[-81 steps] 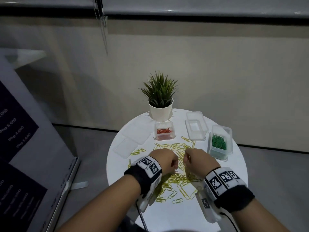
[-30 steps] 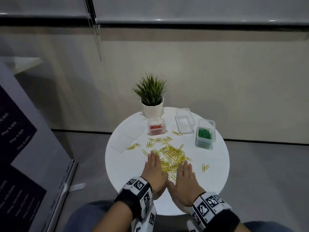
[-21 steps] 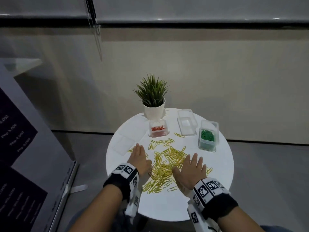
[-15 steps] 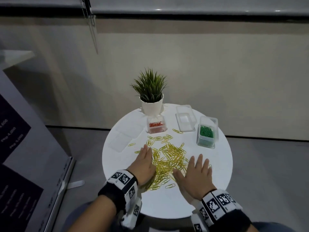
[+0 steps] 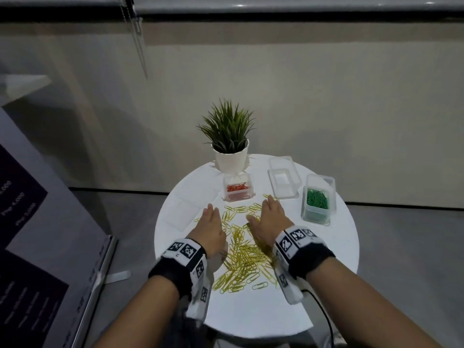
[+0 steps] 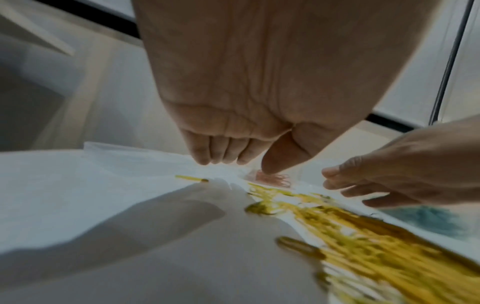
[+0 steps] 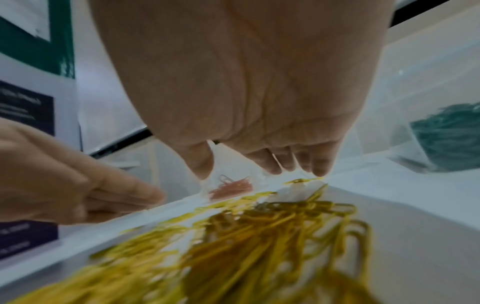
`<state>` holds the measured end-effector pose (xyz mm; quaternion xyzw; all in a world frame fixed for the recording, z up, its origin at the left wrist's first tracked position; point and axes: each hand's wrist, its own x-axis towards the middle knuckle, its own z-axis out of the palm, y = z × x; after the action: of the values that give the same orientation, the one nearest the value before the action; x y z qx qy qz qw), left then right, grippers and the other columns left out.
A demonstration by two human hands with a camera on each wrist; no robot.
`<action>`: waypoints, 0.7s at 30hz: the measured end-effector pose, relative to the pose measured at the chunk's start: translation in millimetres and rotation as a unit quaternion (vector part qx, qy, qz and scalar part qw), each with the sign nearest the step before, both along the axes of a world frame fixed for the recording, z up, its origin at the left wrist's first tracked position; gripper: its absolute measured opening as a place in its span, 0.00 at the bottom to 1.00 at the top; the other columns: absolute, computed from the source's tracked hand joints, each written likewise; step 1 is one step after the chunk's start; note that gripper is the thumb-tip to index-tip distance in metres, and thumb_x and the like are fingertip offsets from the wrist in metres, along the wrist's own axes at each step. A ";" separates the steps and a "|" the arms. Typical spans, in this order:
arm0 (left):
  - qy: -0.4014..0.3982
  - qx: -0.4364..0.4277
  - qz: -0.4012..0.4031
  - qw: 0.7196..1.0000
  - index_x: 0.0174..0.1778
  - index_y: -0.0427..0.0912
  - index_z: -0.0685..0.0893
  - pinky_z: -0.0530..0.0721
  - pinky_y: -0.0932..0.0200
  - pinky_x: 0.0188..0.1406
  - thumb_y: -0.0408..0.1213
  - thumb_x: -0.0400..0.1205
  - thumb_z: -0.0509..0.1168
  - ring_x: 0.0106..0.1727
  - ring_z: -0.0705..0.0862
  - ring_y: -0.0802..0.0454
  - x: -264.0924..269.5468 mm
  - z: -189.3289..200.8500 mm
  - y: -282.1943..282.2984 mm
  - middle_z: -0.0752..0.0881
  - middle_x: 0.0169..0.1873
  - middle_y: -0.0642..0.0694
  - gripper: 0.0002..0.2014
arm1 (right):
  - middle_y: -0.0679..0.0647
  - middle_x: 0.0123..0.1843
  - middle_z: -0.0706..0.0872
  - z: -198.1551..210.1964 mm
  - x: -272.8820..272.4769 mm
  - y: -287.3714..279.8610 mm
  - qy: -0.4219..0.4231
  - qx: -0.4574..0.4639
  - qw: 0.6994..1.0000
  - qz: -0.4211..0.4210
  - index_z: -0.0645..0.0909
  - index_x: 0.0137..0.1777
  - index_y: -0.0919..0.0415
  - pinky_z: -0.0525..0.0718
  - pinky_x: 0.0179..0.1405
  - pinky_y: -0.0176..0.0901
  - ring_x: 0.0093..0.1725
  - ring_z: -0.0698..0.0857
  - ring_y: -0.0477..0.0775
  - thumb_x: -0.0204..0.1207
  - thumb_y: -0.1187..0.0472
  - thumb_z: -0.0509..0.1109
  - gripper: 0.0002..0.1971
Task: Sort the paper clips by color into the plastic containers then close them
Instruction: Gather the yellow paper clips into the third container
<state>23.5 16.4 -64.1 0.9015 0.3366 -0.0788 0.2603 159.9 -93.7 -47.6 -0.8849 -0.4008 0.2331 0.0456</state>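
Note:
Yellow paper clips [image 5: 242, 254] lie spread in a long heap on the round white table [image 5: 334, 249]. My left hand [image 5: 209, 228] lies flat with straight fingers at the heap's left edge; my right hand [image 5: 270, 218] lies flat at its right edge, fingertips among the far clips. Neither holds anything. Behind them stand three clear containers: one with red clips [image 5: 237, 190], an empty one [image 5: 283, 180], one with green clips [image 5: 316, 200]. In the wrist views, the left hand [image 6: 233, 152] and the right hand [image 7: 280, 162] hover low over blurred yellow clips [image 7: 259, 236].
A potted plant [image 5: 229, 144] stands at the table's back, just behind the red-clip container. Clear lids [image 5: 190, 197] lie flat on the table's left side. A dark sign board [image 5: 32, 247] stands on the floor at the left.
Both hands have moved forward from the near side of the heap to its far end, staying flat and a little apart. The yellow clips now trail toward the near table edge.

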 end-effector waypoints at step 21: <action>0.112 0.088 -0.170 0.975 0.85 0.48 0.46 0.51 0.39 0.83 0.43 0.87 0.50 0.85 0.42 0.41 57.7 10.8 -9.9 0.42 0.85 0.46 0.31 | 0.60 0.86 0.48 36.8 44.9 22.8 -0.102 -0.028 0.993 -0.046 0.43 0.84 0.62 0.49 0.84 0.57 0.85 0.47 0.64 0.82 0.64 0.47 0.31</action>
<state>81.2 6.5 -53.3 0.9505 0.2109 -0.1921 0.1234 204.8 -70.9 -10.8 -0.9222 -0.3559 0.1509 -0.0098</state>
